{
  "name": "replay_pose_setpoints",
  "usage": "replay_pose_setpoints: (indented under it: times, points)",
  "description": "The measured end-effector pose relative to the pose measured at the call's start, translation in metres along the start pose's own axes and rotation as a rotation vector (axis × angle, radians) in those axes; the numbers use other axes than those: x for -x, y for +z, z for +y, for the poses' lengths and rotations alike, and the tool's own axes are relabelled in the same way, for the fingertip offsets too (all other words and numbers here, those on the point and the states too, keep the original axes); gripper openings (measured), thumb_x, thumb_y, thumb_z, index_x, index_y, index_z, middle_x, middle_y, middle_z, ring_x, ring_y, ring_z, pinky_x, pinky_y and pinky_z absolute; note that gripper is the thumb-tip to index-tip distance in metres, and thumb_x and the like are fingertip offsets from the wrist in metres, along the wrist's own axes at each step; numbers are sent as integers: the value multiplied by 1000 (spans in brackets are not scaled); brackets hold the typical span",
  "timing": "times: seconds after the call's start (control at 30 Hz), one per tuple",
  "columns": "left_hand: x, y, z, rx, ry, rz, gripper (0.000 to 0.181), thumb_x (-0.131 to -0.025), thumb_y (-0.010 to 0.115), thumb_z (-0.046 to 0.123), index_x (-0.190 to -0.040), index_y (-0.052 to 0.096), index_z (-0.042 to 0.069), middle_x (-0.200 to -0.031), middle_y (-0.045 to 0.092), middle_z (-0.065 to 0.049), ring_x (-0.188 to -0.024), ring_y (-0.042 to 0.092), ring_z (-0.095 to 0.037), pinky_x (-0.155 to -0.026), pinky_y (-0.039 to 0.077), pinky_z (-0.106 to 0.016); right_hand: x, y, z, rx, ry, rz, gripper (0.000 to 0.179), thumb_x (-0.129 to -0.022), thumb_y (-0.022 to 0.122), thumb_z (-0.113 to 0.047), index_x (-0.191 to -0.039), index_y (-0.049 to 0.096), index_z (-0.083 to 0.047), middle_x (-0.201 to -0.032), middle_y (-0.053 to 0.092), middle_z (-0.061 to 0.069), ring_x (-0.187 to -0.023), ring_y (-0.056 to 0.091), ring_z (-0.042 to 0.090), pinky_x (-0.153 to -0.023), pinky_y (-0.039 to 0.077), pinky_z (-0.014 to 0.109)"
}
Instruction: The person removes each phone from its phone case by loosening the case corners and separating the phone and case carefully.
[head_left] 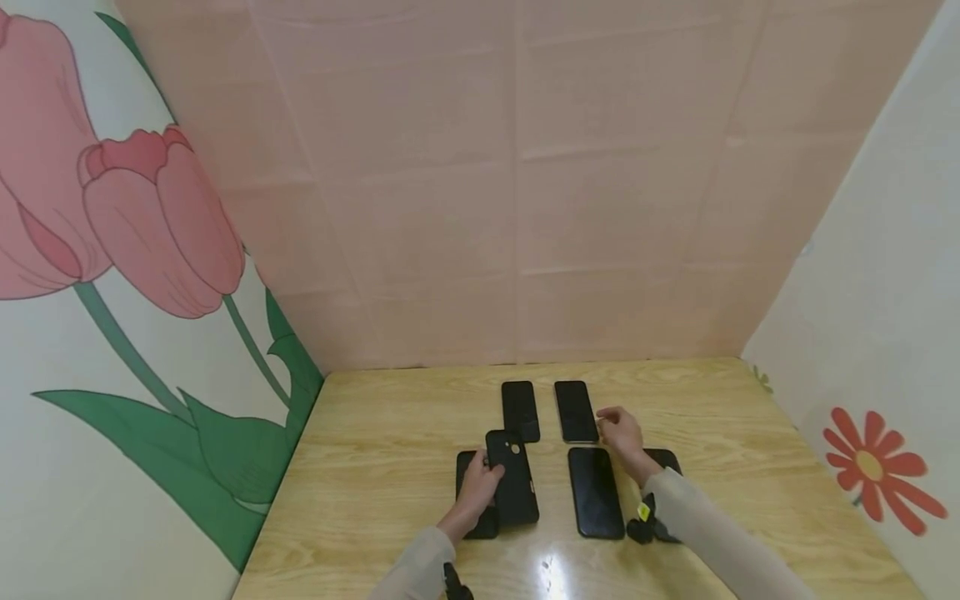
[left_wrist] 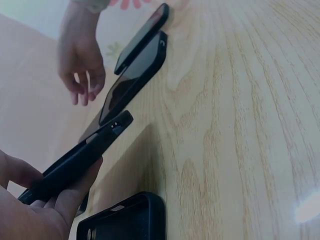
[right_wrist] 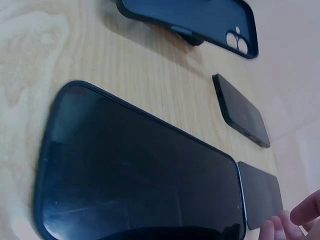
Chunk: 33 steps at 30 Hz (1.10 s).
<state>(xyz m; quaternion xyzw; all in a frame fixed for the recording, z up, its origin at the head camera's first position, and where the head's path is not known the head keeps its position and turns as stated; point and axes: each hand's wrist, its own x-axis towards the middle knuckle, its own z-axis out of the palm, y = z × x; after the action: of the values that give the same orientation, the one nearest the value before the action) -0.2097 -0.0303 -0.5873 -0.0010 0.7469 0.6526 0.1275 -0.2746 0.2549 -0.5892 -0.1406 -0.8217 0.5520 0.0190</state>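
Note:
My left hand grips a black phone case by its side edge, raised and tilted above the table. Camera cutouts show at one end of it in the right wrist view. Under and left of it, another black phone case lies with its hollow side up. My right hand hovers beside the back right phone, its fingers loosely bent with nothing between them. A larger dark phone lies screen up nearer to me. Partly hidden by my right forearm is another dark phone.
Behind the held case, a dark phone lies on the light wooden table. A pinkish cloth hangs at the back edge. Walls with painted flowers flank both sides.

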Motion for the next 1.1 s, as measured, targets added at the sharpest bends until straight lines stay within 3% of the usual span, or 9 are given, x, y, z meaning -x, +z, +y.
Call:
replay_pose_setpoints:
  times: [0.2, 0.3, 0.4, 0.5, 0.63, 0.83, 0.93, 1.03, 1.1]
  points:
    - [-2, 7, -3, -27, -52, -11, 41, -105, 43, 26, -132, 49, -5, -100, 62, -15, -78, 64, -25, -64, 55, -41, 7, 2, 1, -77, 7, -63, 26, -100, 45, 1, -122, 51, 12, -108, 60, 30, -90, 60, 37, -78, 53, 44]
    - [-4, 12, -3, -51, -58, -25, 49, -106, 39, 25, -142, 41, -9, -116, 61, -23, -95, 65, -33, -78, 55, -47, 10, 3, 2, -85, 3, -80, 26, -99, 44, 2, -122, 51, 13, -105, 61, 30, -88, 61, 37, -75, 52, 43]
    - [-4, 16, -4, -62, -48, -44, 52, -106, 38, 22, -146, 35, -10, -133, 54, -27, -119, 55, -39, -97, 45, -54, 14, 3, 3, -84, 7, -91, 27, -99, 44, 3, -122, 51, 14, -103, 62, 29, -87, 62, 37, -73, 52, 41]
    - [-4, 19, -4, -58, -27, -65, 49, -106, 38, 21, -145, 39, -9, -134, 53, -26, -124, 51, -39, -102, 40, -55, 17, 3, 4, -77, 12, -93, 27, -98, 44, 3, -121, 52, 14, -102, 63, 28, -84, 63, 35, -72, 52, 41]
    - [-3, 22, -4, -18, -18, -91, 46, -106, 38, 21, -142, 42, -7, -121, 62, -22, -108, 61, -36, -90, 50, -52, 19, 3, 5, -65, 24, -93, 26, -98, 45, 2, -121, 53, 13, -101, 65, 25, -82, 64, 32, -73, 53, 42]
    - [-4, 24, -5, 25, -7, -150, 48, -106, 37, 17, -147, 34, -8, -117, 64, -23, -99, 66, -39, -82, 55, -50, 21, 4, 7, -59, 26, -124, 26, -99, 44, 2, -122, 53, 13, -104, 64, 28, -83, 65, 31, -72, 53, 41]
    - [-5, 22, -4, -49, 25, -164, 46, -106, 39, 15, -145, 38, -8, -115, 66, -23, -98, 67, -38, -84, 54, -49, 22, 4, 8, -62, 23, -140, 26, -100, 44, 2, -121, 52, 13, -101, 65, 26, -83, 65, 30, -72, 53, 41]
    - [-5, 19, -1, -216, 84, -149, 43, -104, 44, 16, -140, 47, -7, -113, 68, -19, -100, 66, -32, -87, 52, -47, 23, 4, 8, -69, 24, -145, 25, -100, 45, 1, -120, 52, 13, -96, 66, 20, -80, 64, 27, -72, 53, 41]
    - [-5, 16, 0, -300, 91, -149, 40, -103, 46, 17, -136, 52, -7, -107, 69, -16, -94, 67, -28, -83, 54, -45, 23, 4, 9, -69, 20, -152, 25, -100, 44, 1, -120, 52, 14, -95, 66, 19, -79, 63, 26, -72, 53, 42]
